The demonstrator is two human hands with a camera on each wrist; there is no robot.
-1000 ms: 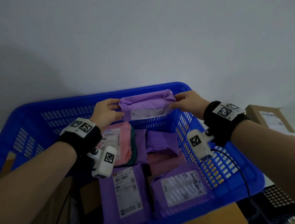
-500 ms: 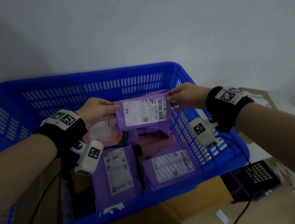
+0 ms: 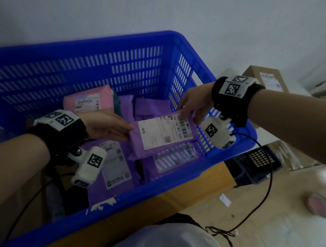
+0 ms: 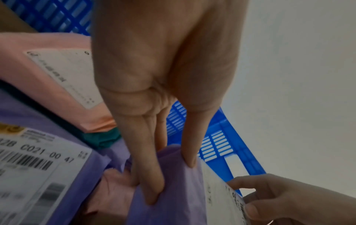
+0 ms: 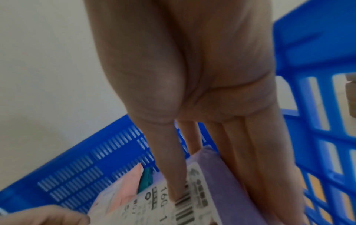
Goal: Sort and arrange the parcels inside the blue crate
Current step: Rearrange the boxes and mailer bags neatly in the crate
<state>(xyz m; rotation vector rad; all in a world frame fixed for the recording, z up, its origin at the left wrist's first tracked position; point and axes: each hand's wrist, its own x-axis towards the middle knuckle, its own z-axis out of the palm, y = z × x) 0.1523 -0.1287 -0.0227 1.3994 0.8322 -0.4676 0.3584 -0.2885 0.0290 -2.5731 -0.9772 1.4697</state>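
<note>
A blue slatted crate [image 3: 202, 69] holds several mailer parcels. Both hands hold one purple parcel [image 3: 163, 137] [image 4: 173, 190] [image 5: 223, 172] label-up, low over the right side of the crate, above other purple parcels. My left hand [image 3: 128, 133] [image 4: 169, 179] pinches its left edge, thumb on top and fingers beneath. My right hand [image 3: 185, 115] [image 5: 202, 194] pinches its far right corner, thumb on the white label. A pink parcel [image 3: 90, 99] lies at the back, a long purple parcel [image 3: 114, 166] at the front left, and another labelled purple one [image 3: 174, 157] at the front right.
The crate sits on a cardboard box [image 3: 164, 199]. Right of it stand a brown carton [image 3: 267, 78] and a black crate [image 3: 256, 159] on the floor. A black cable [image 3: 267, 173] trails from the right wrist. A teal item [image 3: 116, 99] lies beside the pink parcel.
Both hands have brought the purple parcel down from the crate's far rim into the crate, toward the front right, turning its label up. The view has tilted downward.
</note>
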